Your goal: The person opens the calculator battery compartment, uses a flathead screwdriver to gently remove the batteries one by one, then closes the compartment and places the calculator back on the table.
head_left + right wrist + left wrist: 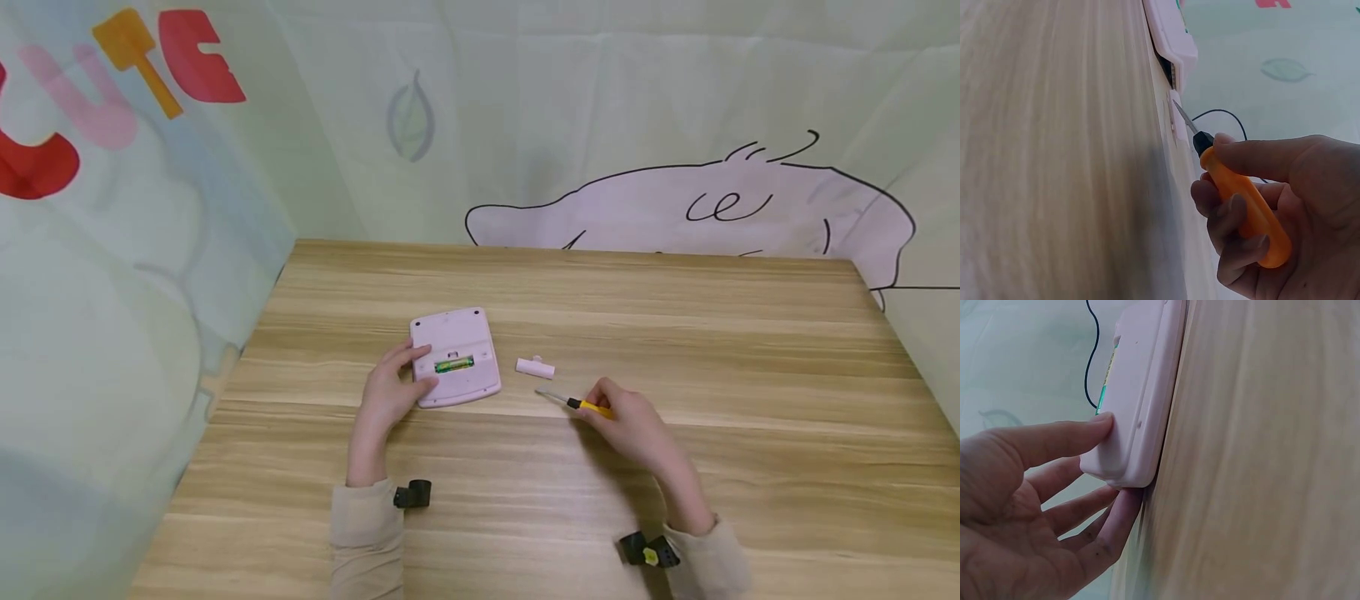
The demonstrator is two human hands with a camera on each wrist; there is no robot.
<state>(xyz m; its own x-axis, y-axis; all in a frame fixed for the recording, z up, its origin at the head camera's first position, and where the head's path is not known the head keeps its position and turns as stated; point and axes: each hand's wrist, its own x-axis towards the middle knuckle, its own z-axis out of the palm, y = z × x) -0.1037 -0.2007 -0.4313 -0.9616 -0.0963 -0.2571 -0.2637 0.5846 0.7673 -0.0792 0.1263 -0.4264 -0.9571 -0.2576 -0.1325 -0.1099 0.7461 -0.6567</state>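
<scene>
A pink calculator point(453, 333) lies face down on the wooden table. Its battery bay is uncovered, with a green and yellow battery point(454, 364) seated inside. My left hand point(392, 385) holds the calculator by its left edge, the thumb on its back and other fingers along the side, as the left wrist view shows. To the right of the calculator lies its small pink battery cover point(536, 367). My right hand point(628, 421) grips a screwdriver point(1244, 200) by its orange handle. The screwdriver's metal tip points left, just below the cover in the head view.
The wood-grain table point(750, 358) stretches out around both hands. Behind it and along its left side hangs a pale printed cloth point(525, 100) with cartoon drawings and coloured letters. A black wrist camera point(413, 494) sits at the left cuff, another point(648, 551) at the right.
</scene>
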